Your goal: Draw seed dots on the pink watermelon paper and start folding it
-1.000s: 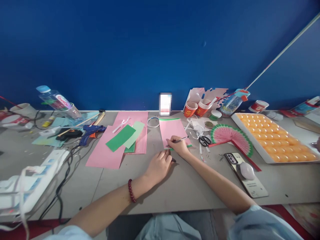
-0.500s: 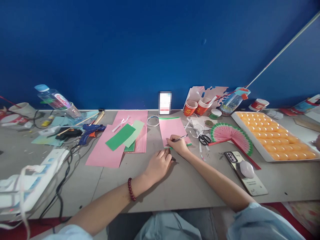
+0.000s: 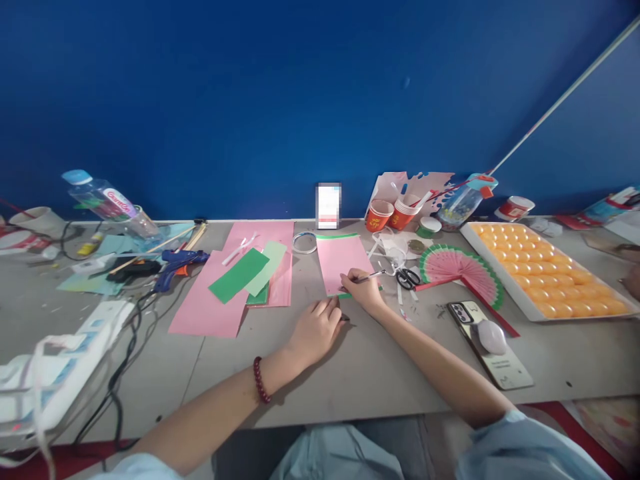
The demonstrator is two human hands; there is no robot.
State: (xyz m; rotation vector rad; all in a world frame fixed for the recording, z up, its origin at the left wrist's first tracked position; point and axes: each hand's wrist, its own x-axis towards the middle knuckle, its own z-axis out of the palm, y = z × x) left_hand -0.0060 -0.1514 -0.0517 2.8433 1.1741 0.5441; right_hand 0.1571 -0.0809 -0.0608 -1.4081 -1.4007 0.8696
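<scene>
My right hand (image 3: pixel 364 291) is closed around a pen (image 3: pixel 376 274), its writing end low over a pink sheet (image 3: pixel 343 260) with green strips along its top and bottom edges. The fingertips meet the sheet near its lower green edge. Just below that edge, my left hand (image 3: pixel 319 327) rests on the table with curled fingers. A small dark tip pokes out beside them; most of it is hidden. Left of the sheet lie larger pink papers (image 3: pixel 200 308), a dark green piece (image 3: pixel 239 275) and a pale green piece (image 3: pixel 267 269).
To the right lie scissors (image 3: pixel 407 278), a pink-and-green paper fan (image 3: pixel 457 267), a phone (image 3: pixel 500 360) and a tray of orange balls (image 3: pixel 555 273). Paper cups (image 3: pixel 379 215) and a tape roll (image 3: pixel 305 243) stand behind. A glue gun (image 3: pixel 177 263) and power strip (image 3: pixel 83 367) occupy the left.
My right hand has slid slightly rightward along the lower part of the pink sheet, still gripping the pen. My left hand has stayed in place. The whole view has shifted a little.
</scene>
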